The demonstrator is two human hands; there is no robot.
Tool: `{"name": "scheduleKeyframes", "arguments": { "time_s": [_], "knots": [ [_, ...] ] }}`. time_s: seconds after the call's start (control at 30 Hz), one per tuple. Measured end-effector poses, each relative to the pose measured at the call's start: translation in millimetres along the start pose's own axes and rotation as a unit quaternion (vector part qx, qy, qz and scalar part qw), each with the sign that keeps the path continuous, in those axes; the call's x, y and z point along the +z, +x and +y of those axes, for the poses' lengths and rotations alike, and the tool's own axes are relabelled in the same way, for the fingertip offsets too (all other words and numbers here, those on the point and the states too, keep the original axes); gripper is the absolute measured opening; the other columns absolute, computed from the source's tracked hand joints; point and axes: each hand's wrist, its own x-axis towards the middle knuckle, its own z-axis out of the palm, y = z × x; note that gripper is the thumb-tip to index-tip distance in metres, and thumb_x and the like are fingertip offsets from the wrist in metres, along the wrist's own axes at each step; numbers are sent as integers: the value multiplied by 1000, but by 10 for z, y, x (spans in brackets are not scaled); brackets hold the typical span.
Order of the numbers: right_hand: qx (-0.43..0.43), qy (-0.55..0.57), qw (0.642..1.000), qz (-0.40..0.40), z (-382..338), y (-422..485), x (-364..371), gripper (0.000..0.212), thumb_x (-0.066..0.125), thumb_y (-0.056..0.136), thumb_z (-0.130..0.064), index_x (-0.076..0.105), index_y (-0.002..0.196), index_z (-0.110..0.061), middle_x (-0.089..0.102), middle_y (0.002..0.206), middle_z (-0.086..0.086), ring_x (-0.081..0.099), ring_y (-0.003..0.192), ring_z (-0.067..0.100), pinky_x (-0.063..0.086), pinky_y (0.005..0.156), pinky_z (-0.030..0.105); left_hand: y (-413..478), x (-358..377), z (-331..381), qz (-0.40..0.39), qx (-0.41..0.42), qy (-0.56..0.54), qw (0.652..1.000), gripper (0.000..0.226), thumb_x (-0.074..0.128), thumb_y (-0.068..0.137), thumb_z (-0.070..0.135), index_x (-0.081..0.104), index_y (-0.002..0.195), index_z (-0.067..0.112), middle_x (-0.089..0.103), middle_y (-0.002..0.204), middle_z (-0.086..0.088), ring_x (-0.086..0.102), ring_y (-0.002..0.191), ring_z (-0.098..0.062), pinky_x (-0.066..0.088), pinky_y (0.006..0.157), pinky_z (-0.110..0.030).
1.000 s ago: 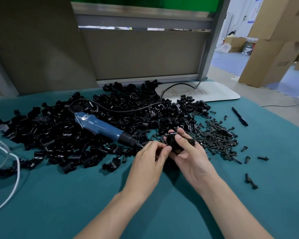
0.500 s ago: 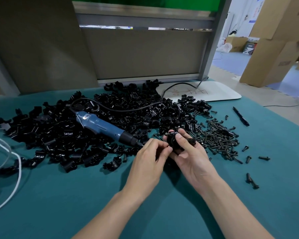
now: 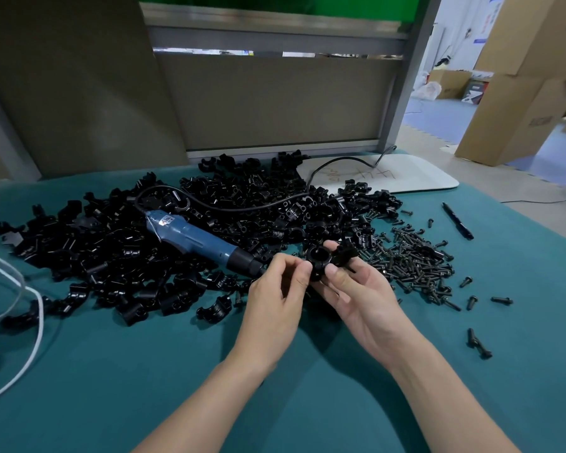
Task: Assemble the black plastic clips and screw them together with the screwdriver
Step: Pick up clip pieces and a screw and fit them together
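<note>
Turned since the earlier frame: clip assembly [image 3: 319, 258], round bore now facing the camera, held above the middle of the table [image 3: 144, 387]. Pinching its left side: left hand [image 3: 275, 299], thumb and forefinger. Gripping its right side: right hand [image 3: 363, 299], fingers curled beneath, thumb on front. Lying on clip pile [image 3: 111, 253] along the far edge: screwdriver [image 3: 196, 240], tip just beside left hand. Heaped toward right edge: screws [image 3: 415, 259]; beyond them, pen [image 3: 458, 220].
</note>
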Motion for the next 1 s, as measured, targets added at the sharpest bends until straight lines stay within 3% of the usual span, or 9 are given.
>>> {"name": "scheduleKeyframes", "arguments": {
  "time_s": [0.2, 0.3, 0.43, 0.6, 0.73, 0.8, 0.9, 1.0],
  "knots": [
    [-18, -35, 999, -10, 46, -4, -6, 45, 64, 89, -5, 60, 133, -11, 73, 121, 17, 69, 119, 28, 59, 90, 31, -8, -3, -17, -13, 17, 45, 999, 37, 39, 102, 59, 51, 85, 28, 60, 73, 3, 53, 63, -10, 44, 58, -33],
    [-18, -38, 999, -5, 36, 2, -18, 45, 63, 88, -4, 61, 133, -13, 74, 121, 16, 69, 120, 27, 58, 91, 29, 0, 3, -13, -8, 11, 36, 999, 21, 47, 104, 48, 55, 92, 33, 64, 82, 13, 60, 75, -9, 47, 65, -24],
    [-9, -47, 999, 5, 29, 9, -28, 44, 63, 87, -5, 63, 129, -17, 76, 117, 10, 71, 116, 22, 59, 86, 26, 11, 11, 5, -13, -10, -7, 1000, 3, 57, 103, 28, 59, 100, 28, 67, 93, 14, 64, 91, -9, 53, 81, -30],
    [-9, -16, 1000, 6, 13, 12, -31, 45, 65, 85, -1, 64, 129, -12, 74, 115, 17, 71, 115, 28, 59, 90, 31, 4, 0, 59, -6, -29, -49, 998, 5, 64, 99, 30, 64, 104, 31, 70, 95, 17, 65, 88, -3, 49, 76, -15],
    [-10, -8, 1000, 0, 5, 13, -38, 45, 63, 87, 2, 62, 131, -9, 74, 118, 20, 71, 116, 28, 59, 89, 30, -20, 8, 55, 1, -44, -33, 998, 20, 53, 101, 50, 63, 99, 32, 69, 87, 5, 65, 80, -14, 54, 77, -37],
    [-4, -12, 1000, -7, 11, 6, -38, 45, 63, 88, 2, 62, 131, -10, 73, 120, 19, 70, 117, 28, 59, 88, 28, -15, 7, 41, 0, -49, -15, 999, 24, 50, 101, 50, 62, 96, 29, 69, 85, 5, 65, 80, -15, 54, 78, -40],
    [2, -26, 1000, -2, 16, 7, -47, 45, 63, 87, 0, 63, 130, -13, 74, 120, 17, 70, 118, 26, 59, 88, 27, 1, 15, 33, 1, -41, -17, 999, 11, 57, 102, 35, 63, 99, 27, 69, 92, 15, 65, 87, -6, 53, 78, -26],
    [13, -22, 1000, 9, 14, 20, -64, 48, 66, 85, -2, 64, 131, -14, 71, 128, 17, 67, 123, 27, 56, 101, 33, 11, 10, 38, -8, -40, -41, 998, 7, 61, 100, 21, 63, 103, 27, 68, 100, 18, 64, 98, -2, 50, 84, -18]
  ]
}}
